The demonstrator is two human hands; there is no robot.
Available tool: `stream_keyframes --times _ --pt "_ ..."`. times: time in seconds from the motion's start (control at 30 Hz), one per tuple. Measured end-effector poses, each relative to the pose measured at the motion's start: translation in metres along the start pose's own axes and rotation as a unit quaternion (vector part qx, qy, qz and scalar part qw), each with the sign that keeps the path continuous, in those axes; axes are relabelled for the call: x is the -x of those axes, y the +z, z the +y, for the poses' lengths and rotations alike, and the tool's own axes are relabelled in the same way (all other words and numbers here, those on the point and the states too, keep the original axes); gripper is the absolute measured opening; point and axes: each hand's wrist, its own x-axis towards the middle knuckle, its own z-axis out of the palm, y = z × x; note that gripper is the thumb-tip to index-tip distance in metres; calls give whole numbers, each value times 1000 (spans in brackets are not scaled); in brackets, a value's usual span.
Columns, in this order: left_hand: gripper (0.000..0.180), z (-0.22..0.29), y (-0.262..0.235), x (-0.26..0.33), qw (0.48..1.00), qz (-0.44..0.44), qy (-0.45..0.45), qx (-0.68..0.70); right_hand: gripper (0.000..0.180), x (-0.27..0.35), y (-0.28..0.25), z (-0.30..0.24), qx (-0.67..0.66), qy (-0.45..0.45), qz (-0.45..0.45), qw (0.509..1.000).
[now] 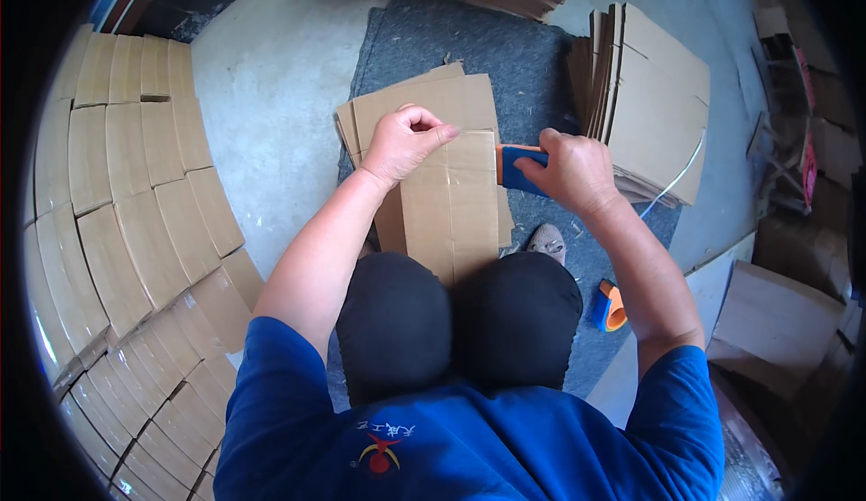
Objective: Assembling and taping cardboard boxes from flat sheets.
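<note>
A narrow brown cardboard box (451, 199) stands between my knees, with a shiny strip along its middle seam. My left hand (406, 145) is at its far left corner, thumb and forefinger pinched together. Whatever lies between those fingertips is too small to make out. On the box's right side, my right hand (577, 169) grips a blue-and-orange tape dispenser (523, 169), its orange end against the box edge. Flat cardboard sheets (469, 95) lie under and beyond the box.
Packed cardboard boxes (126, 158) form a stack along the left. At the far right, folded cartons (658, 95) lean together with a pale strap (677, 176). A second blue-and-orange tool (611, 307) lies right of my knee on the dark mat (532, 50).
</note>
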Motion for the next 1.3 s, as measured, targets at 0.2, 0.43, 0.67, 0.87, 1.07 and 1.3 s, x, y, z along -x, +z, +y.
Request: stream_keyframes --times 0.2,0.43,0.67,0.87,1.07,1.3 --pt "26 7 1 -5 999 -28 -41 -17 33 22 -33 15 51 45 0 998" --pt "26 14 -10 -7 994 -74 -79 -13 26 64 -121 60 -68 123 105 985" --pt "20 -12 -1 -3 998 19 -22 49 20 63 -68 43 -42 36 85 995" --pt "32 -25 -5 5 977 89 -93 173 46 34 45 -8 91 -107 48 989" --pt "33 -16 1 5 981 90 -122 119 66 44 68 10 33 -148 114 982" --pt "33 -16 -2 4 987 92 -103 83 68 46 74 14 57 -255 99 960"
